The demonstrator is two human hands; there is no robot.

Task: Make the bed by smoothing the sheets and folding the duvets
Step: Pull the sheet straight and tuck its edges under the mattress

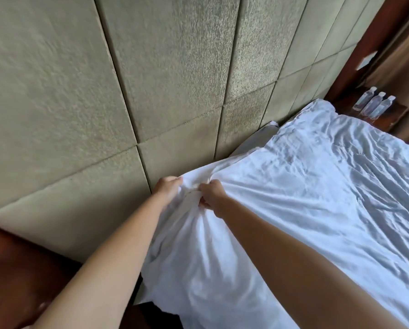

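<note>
Ahead of our hands stands the padded headboard (151, 79); the rumpled white sheet (317, 186) spreads off to their right. Left hand (168, 188) and right hand (210, 195) both clutch its bunched corner. We judge smoothing underway; next, pull taut.

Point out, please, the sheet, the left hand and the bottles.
sheet (317, 186): head view, its wrinkled top.
left hand (166, 187): head view, back of the hand.
bottles (375, 104): head view, the middle bottle's body.
</note>
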